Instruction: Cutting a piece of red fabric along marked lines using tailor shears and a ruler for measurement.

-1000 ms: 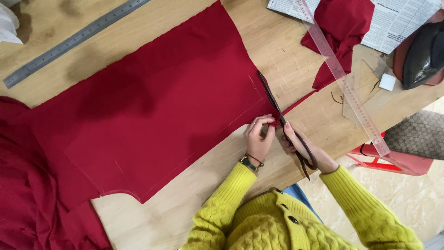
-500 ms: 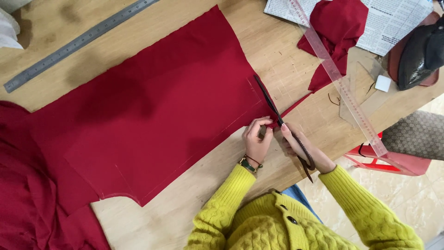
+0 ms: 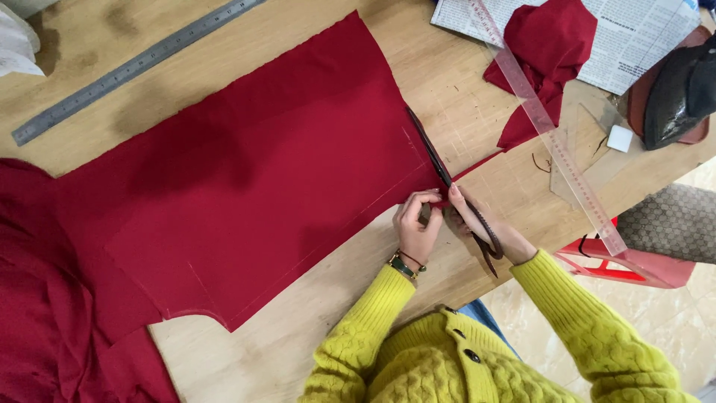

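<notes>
A large piece of dark red cloth (image 3: 246,172) lies flat on the wooden table (image 3: 313,328). My right hand (image 3: 488,224) grips a pair of dark scissors (image 3: 440,168) whose blades run along the cloth's right edge. My left hand (image 3: 416,227) pinches the cloth's corner right beside the scissors' pivot. Both arms wear yellow knitted sleeves, and the left wrist carries a watch and a bracelet. A thin red strip trails off to the right of the blades.
A long steel ruler (image 3: 127,71) lies at the back left. A clear plastic ruler (image 3: 548,127), a red cloth scrap (image 3: 548,60), a newspaper (image 3: 641,45), a clear set square (image 3: 578,145), a white chalk block (image 3: 620,138) and a dark iron (image 3: 682,89) sit at the right. A red stool (image 3: 619,261) stands below the table edge.
The scissors have advanced a little along the cloth's right edge, and both hands have shifted slightly with them. The cloth has stayed flat.
</notes>
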